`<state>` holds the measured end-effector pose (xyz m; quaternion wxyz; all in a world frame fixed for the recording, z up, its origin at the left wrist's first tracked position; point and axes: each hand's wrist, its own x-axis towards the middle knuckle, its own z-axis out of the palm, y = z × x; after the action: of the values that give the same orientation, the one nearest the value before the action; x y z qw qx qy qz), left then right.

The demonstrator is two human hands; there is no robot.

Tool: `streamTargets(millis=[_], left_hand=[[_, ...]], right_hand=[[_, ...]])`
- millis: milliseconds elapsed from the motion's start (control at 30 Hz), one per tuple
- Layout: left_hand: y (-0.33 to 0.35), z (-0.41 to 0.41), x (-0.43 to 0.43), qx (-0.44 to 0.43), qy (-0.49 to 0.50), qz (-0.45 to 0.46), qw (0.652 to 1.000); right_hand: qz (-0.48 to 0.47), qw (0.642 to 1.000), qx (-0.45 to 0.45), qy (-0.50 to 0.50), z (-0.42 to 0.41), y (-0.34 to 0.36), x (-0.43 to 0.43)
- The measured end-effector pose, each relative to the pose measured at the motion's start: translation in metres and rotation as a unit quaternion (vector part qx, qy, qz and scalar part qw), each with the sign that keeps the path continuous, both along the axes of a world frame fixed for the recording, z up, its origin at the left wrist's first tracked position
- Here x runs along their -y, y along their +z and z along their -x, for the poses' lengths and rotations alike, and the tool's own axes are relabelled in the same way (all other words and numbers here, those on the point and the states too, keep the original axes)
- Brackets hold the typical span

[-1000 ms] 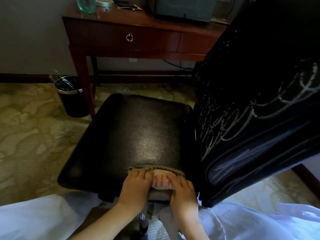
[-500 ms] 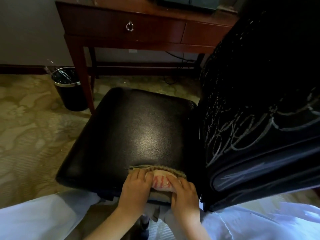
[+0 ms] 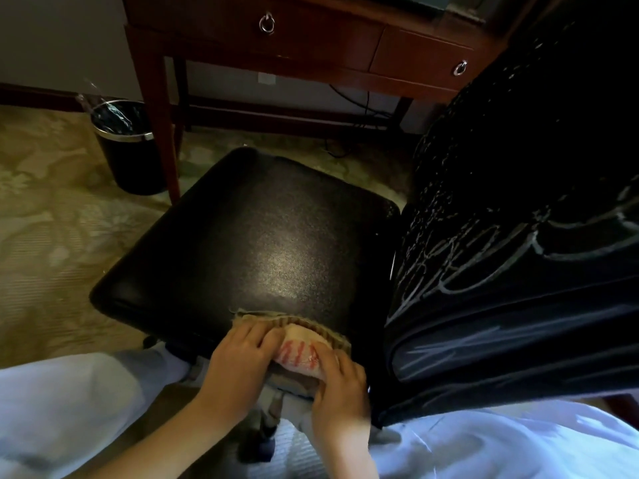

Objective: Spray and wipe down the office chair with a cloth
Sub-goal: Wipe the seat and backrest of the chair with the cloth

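Cloth [image 3: 300, 351] bunched at near edge of chair seat [image 3: 262, 243] — gripped from both sides by left hand [image 3: 242, 356] and right hand [image 3: 340, 380], fingers bent over it.

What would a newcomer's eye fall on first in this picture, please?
Most striking is the chair's black backrest on the right, covered in whitish swirling streaks. At the near edge of the glossy black seat, the left hand and right hand hold a bunched cloth with red markings. Behind stand a wooden desk and, at left, a black bin.
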<state>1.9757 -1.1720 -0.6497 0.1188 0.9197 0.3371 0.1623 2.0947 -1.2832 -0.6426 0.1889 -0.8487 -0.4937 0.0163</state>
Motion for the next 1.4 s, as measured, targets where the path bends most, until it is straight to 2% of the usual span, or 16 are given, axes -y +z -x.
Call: streamTargets(millis=[67,200,367,533,667,800,1033,1300,1400], left_hand=[[0.003,-0.005,0.009,-0.005,-0.012,-0.006,1.0],[0.006,-0.016,0.009,0.006,-0.02,-0.005,1.0],[0.007,-0.041,-0.01,-0.016,-0.016,-0.015,1.0],[0.009,-0.08,-0.035,-0.055,-0.021,-0.014,0.998],[0.011,-0.113,-0.064,-0.102,-0.041,-0.005,0.994],[0.015,-0.15,-0.103,-0.12,-0.049,-0.036,0.991],[0.011,-0.228,-0.189,-0.086,-0.053,-0.074,0.992],[0.011,-0.315,-0.262,-0.067,-0.046,-0.095,0.992],[0.008,-0.333,-0.271,-0.059,-0.052,-0.099,0.992]], right_hand=[[-0.001,1.0,-0.002,-0.023,0.0,0.002,0.004],[0.061,0.995,-0.01,-0.081,0.001,0.008,-0.001],[-0.005,0.988,-0.011,-0.154,-0.01,0.004,-0.024],[-0.029,0.972,-0.085,-0.216,-0.034,0.0,-0.05],[-0.06,0.964,-0.04,-0.257,-0.059,-0.006,-0.085],[-0.038,0.953,-0.05,-0.298,-0.091,0.0,-0.134],[0.007,0.919,-0.002,-0.394,-0.165,0.001,-0.232],[-0.005,0.916,0.015,-0.402,-0.249,0.002,-0.307],[-0.011,0.914,-0.008,-0.405,-0.269,0.002,-0.318]])
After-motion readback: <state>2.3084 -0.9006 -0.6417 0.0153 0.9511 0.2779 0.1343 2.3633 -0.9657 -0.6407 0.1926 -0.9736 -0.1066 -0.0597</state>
